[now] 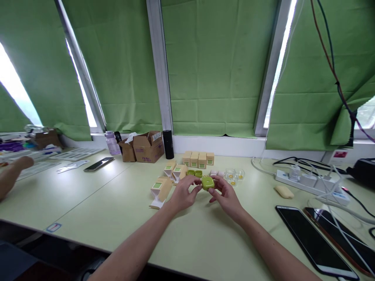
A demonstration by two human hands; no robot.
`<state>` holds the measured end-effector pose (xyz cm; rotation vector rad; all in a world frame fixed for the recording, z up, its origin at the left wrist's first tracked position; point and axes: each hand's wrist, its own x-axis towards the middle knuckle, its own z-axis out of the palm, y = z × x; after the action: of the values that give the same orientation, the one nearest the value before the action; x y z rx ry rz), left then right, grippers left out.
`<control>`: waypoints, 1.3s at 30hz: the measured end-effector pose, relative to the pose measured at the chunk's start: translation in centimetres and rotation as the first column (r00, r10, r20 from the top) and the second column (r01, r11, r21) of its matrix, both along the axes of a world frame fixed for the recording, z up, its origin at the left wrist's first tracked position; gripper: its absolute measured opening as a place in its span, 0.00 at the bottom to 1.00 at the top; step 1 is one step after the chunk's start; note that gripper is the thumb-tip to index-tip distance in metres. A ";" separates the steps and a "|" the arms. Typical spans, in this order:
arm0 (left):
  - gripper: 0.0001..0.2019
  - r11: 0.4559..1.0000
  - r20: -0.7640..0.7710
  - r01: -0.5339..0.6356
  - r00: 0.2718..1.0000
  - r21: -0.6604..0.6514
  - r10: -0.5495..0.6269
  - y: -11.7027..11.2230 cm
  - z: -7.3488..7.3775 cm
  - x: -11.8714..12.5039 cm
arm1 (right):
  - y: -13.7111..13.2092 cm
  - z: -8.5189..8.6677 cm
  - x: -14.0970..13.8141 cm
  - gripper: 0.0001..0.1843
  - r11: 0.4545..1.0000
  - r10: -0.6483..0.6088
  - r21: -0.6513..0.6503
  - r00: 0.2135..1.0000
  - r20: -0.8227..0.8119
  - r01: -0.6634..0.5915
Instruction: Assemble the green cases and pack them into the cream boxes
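Observation:
A small olive-green rounded square case (208,183) is held up between my two hands, a little above the table. My left hand (186,192) pinches its left edge between thumb and fingers. The fingers of my right hand (227,196) close on its right side, the thumb at the front. Behind my left fingers sit two small open green containers (195,173). Opened kraft cartons with green labels (162,188) lie left of my left hand. Small clear cups with yellow centres (232,176) stand beyond my right hand, beside pale pink pieces (215,173) partly hidden by it.
Closed kraft cartons (194,159) stand in a row at the back. Left of them are a black cylinder (168,144), a cardboard box (148,147) and a phone (99,164). A power strip (312,185), cables and phones (315,240) lie right. Another person's hand (22,164) reaches in far left.

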<state>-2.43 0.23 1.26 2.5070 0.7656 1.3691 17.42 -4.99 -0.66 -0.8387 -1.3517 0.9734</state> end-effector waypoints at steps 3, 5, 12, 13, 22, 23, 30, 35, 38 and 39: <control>0.08 1.000 -0.029 0.003 1.000 0.020 -0.002 -0.1 0.1 -0.1 | 0.1 0.0 0.0 0.29 1.000 0.003 -0.023 0.999 -0.040 -0.004; 0.14 0.999 -0.060 0.027 0.998 0.046 -0.024 -0.2 0.3 -0.1 | 0.2 0.0 0.1 0.29 0.999 -0.005 -0.039 0.999 -0.041 0.004; 0.26 0.989 -0.240 0.108 0.967 0.100 -0.081 -1.3 1.1 0.3 | 0.4 -0.2 -0.1 0.30 0.999 -0.030 -0.026 0.999 0.033 0.031; 0.25 0.991 -0.245 0.106 0.966 0.087 -0.082 -1.3 1.1 0.3 | 0.4 -0.3 -0.1 0.30 0.999 -0.032 -0.021 0.998 0.048 0.033; 0.22 0.955 0.185 0.023 0.982 -0.295 0.033 1.8 -0.5 0.0 | 0.9 -1.4 1.1 0.13 0.879 -0.477 0.313 0.648 0.593 0.360; 0.22 0.938 0.218 0.038 0.975 -0.345 0.041 2.2 -0.6 -0.1 | 1.0 -1.5 1.1 0.14 0.868 -0.496 0.367 0.559 0.664 0.335; 0.25 0.842 0.395 0.192 0.918 -0.505 0.027 3.5 -0.8 -0.2 | 2.1 -1.5 0.0 0.25 0.894 -0.445 0.435 0.115 0.888 0.106; 0.25 0.840 0.402 0.219 0.915 -0.497 -0.001 3.5 -0.9 -0.2 | 3.5 -0.8 -0.6 0.21 0.919 -0.391 0.390 0.016 0.920 0.061; 0.25 0.839 0.400 0.223 0.916 -0.497 -0.007 3.5 -0.8 -0.2 | 3.9 -0.5 -0.9 0.17 0.921 -0.385 0.383 0.016 0.923 0.073; 0.25 0.838 0.399 0.224 0.917 -0.497 -0.009 3.4 -0.8 -0.2 | 3.8 -0.5 -0.9 0.17 0.919 -0.389 0.386 0.018 0.921 0.078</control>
<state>-2.63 3.67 0.43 1.7551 0.7580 1.3148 16.51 -1.15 -1.15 -1.6478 -2.3293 -0.3359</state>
